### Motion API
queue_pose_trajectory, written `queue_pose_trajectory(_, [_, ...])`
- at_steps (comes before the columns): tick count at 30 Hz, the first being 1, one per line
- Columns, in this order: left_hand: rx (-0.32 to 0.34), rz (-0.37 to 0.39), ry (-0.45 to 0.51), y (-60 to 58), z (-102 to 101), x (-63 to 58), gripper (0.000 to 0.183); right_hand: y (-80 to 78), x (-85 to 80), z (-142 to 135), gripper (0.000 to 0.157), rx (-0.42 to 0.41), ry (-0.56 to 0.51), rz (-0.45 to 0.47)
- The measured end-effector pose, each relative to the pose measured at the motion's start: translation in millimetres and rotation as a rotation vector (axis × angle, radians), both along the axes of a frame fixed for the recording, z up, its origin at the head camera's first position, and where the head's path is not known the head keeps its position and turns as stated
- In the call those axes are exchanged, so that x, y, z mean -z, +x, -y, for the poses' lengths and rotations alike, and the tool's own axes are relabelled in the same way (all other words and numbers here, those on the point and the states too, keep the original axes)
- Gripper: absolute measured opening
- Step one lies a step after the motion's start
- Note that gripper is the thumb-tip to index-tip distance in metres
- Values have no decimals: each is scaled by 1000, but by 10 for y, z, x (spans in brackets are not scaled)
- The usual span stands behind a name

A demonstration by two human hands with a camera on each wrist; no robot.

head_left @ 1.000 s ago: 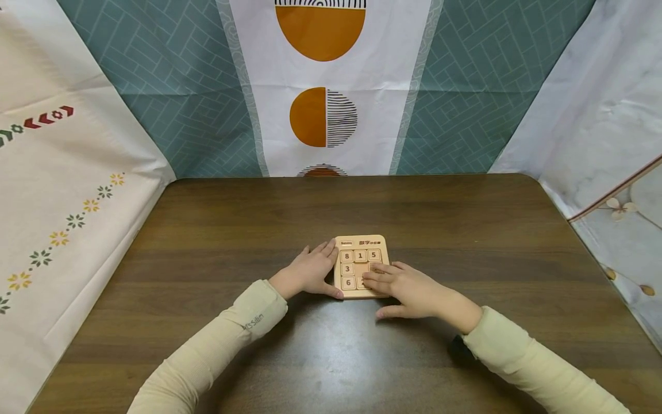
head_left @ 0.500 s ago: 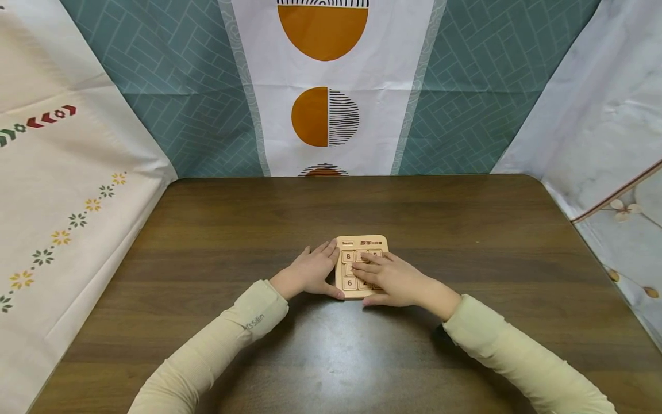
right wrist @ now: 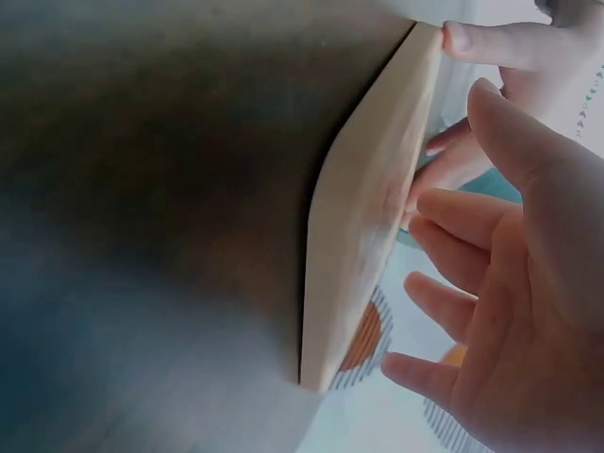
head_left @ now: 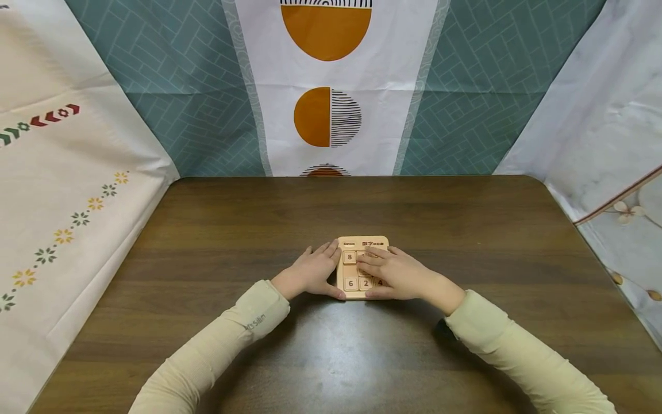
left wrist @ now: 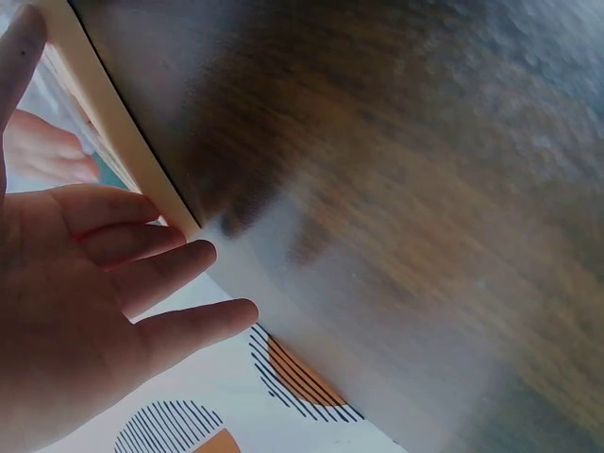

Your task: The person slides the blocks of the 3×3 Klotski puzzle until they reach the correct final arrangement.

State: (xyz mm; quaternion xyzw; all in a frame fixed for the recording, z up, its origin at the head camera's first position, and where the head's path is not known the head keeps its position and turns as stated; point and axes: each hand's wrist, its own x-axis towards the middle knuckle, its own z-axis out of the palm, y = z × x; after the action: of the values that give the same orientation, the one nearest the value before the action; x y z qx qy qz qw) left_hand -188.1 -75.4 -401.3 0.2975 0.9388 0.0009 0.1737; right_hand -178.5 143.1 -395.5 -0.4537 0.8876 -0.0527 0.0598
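A wooden sliding number puzzle (head_left: 339,282) lies flat on the table in the head view. Tiles 8 (head_left: 349,257), 6 (head_left: 350,284) and 2 (head_left: 366,283) show, and part of a 4; the slot between 8 and 6 is vacant. My left hand (head_left: 312,271) touches the board's left side with fairly straight fingers, its thumb at the lower left corner. Over the right half lies my right hand (head_left: 405,277), fingers loosely extended and hiding the other tiles. In the right wrist view that hand (right wrist: 528,293) shows slightly bent fingers above the board edge (right wrist: 344,226); contact is unclear there.
The dark wooden table (head_left: 248,218) surrounds the puzzle. A patterned green and white cloth (head_left: 201,115) hangs behind its far edge. Light cloths (head_left: 67,195) hang along both sides. Something dark (head_left: 445,330) sits under the right cuff.
My right hand has moved left and up over the puzzle, then slightly right. The 3 tile has left the left middle slot, moving right under the fingers. My left hand stays at the board's side.
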Motion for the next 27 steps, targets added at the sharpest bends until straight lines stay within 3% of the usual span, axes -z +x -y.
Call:
queue_pose_trajectory(7, [6,0,0,1,-7,-3,107,-67,21,153,65,34,38,40])
queue_pose_trajectory(23, [7,-10,1,-12,0,29,108,156,18,127,67,-21,31,27])
queue_pose_trajectory(27, [4,-12,7,-10,-7,26,107,130,32,89,67,15,41,-12])
